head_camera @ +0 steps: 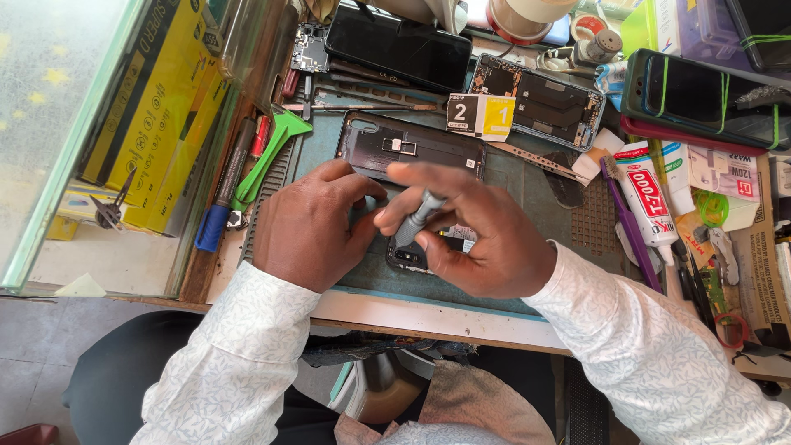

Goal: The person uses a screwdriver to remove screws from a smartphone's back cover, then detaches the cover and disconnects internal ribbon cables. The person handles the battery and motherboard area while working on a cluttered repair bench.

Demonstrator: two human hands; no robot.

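Both forearms in from bottom, white patterned sleeves, wrists angled inward. L hand palm down, fingers curled, thumb toward centre. R hand palm down, thumb + fingertips pinched together. Hands nearly touching

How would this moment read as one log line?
right hand: grips grey screwdriver | left hand: steadies opened phone | mat: back cover

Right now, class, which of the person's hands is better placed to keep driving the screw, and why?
Right. The right hand already pinches the grey screwdriver in its fingers, tip down on the opened phone. The left hand lies flat beside it, steadying that phone.
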